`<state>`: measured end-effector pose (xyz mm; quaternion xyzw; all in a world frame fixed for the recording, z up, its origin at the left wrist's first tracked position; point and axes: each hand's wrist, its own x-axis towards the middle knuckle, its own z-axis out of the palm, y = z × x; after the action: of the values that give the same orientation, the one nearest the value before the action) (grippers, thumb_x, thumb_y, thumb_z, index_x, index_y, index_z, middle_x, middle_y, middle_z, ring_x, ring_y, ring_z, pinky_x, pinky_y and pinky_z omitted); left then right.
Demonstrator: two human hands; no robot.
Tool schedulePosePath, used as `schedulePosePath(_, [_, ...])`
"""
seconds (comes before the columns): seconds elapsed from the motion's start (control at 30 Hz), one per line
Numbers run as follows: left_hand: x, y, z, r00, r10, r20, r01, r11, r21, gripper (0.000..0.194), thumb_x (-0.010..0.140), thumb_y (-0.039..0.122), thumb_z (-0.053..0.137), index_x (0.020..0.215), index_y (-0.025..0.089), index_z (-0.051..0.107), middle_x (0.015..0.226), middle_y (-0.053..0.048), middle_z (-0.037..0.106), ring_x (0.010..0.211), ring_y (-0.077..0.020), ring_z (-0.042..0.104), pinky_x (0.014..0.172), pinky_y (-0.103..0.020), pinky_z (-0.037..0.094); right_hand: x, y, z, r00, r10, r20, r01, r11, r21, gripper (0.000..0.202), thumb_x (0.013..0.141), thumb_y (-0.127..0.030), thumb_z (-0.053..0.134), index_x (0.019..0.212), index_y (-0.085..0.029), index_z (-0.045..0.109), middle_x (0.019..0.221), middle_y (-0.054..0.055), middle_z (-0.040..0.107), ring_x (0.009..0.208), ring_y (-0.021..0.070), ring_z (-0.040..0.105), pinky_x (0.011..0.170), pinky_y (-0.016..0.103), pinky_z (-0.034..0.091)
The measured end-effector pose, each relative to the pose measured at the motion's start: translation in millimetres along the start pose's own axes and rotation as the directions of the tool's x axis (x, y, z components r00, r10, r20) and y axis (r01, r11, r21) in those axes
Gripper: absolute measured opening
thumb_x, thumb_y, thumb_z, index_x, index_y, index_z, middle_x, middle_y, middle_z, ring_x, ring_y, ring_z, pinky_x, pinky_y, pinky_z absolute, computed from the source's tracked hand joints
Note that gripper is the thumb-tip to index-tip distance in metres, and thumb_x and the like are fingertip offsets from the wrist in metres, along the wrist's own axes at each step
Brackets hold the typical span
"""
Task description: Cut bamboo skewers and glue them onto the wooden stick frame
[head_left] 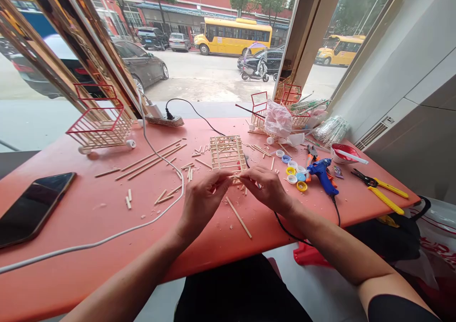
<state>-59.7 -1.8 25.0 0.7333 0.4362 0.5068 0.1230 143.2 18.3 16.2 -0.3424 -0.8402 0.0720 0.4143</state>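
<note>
Small wood piece (234, 176), prob. a stick, pinched betw. fingertips of L hand (204, 196) & R hand (267, 189). Stick frame (226, 152) just beyond grip; glue gun (322, 174) to its right, loose stick (238, 217) nearer the body.

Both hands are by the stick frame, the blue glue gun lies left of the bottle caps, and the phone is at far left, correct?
No: the head view shows the blue glue gun right of the bottle caps. The rest holds: left hand and right hand by the stick frame, phone at far left.
</note>
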Motion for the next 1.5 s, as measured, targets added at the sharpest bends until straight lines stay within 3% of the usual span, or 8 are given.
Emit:
schedulePosePath(0.2, [-0.3, 1.4, -1.2, 1.000, -0.024, 0.006, 0.024, 0.999, 0.026, 0.014, 0.092, 0.025, 0.067, 0.100, 0.022, 0.078, 0.079, 0.002, 0.079, 0.059, -0.0107, 0.065, 0.060, -0.019, 0.051, -1.1, 1.2, 1.2, 1.000, 0.018, 0.009, -0.018, 1.000, 0.021, 0.017, 0.104, -0.029, 0.057, 0.096, -0.022, 0.070, 0.087, 0.004, 0.074, 0.081, 0.0168, 0.065, 0.076, 0.029, 0.050])
schedulePosePath(0.37, [-1.4, -0.8, -1.7, 1.000, 0.023, 0.005, -0.023, 0.999, 0.042, 0.016, 0.094, 0.024, 0.065, 0.097, 0.024, 0.080, 0.089, 0.000, 0.083, 0.066, -0.0132, 0.070, 0.069, -0.022, 0.056, -1.0, 1.5, 0.6, 1.000, 0.015, 0.007, -0.015, 1.000, 0.014, 0.016, 0.104, -0.028, 0.057, 0.096, -0.022, 0.070, 0.088, 0.005, 0.074, 0.082, 0.0170, 0.066, 0.076, 0.029, 0.050])
schedulePosePath(0.6, [-1.5, -0.9, -1.5, 0.999, 0.040, 0.006, -0.040, 0.998, 0.039, 0.014, 0.093, 0.022, 0.066, 0.095, 0.023, 0.080, 0.084, 0.001, 0.082, 0.065, -0.0128, 0.071, 0.068, -0.020, 0.055, -0.6, 1.1, 1.0, 1.000, 0.008, 0.001, -0.008, 1.000, 0.011, 0.015, 0.103, -0.027, 0.058, 0.096, -0.021, 0.070, 0.088, 0.005, 0.075, 0.082, 0.0172, 0.068, 0.077, 0.029, 0.051])
schedulePosePath(0.77, [-1.0, -0.1, -2.5, 0.999, -0.031, 0.011, 0.031, 1.000, -0.002, 0.018, 0.093, 0.023, 0.069, 0.109, 0.022, 0.077, 0.081, 0.002, 0.080, 0.065, -0.0126, 0.070, 0.069, -0.021, 0.055, -0.1, 0.0, 1.6, 1.000, 0.005, -0.010, -0.005, 1.000, 0.018, 0.016, 0.103, -0.027, 0.057, 0.094, -0.022, 0.070, 0.087, 0.004, 0.075, 0.081, 0.0164, 0.068, 0.077, 0.029, 0.052])
schedulePosePath(0.97, [-2.1, -4.1, -0.8, 0.999, 0.048, 0.014, -0.048, 0.999, 0.021, 0.013, 0.095, 0.023, 0.067, 0.098, 0.022, 0.080, 0.093, -0.001, 0.083, 0.077, -0.0158, 0.076, 0.074, -0.022, 0.057, 0.2, -0.3, 1.5, 1.000, -0.019, -0.019, 0.020, 0.999, 0.031, 0.014, 0.103, -0.024, 0.059, 0.096, -0.020, 0.070, 0.090, 0.005, 0.077, 0.084, 0.0169, 0.069, 0.079, 0.029, 0.052])
schedulePosePath(1.5, [-2.4, -1.8, 1.5, 0.997, 0.075, -0.005, -0.075, 0.997, 0.031, 0.009, 0.092, 0.020, 0.069, 0.088, 0.019, 0.078, 0.076, 0.001, 0.079, 0.057, -0.0107, 0.063, 0.060, -0.021, 0.049, -2.0, -0.1, 4.7, 1.000, -0.023, 0.013, 0.023, 1.000, 0.004, 0.014, 0.103, -0.025, 0.059, 0.096, -0.020, 0.069, 0.089, 0.005, 0.076, 0.085, 0.0171, 0.068, 0.079, 0.029, 0.051])
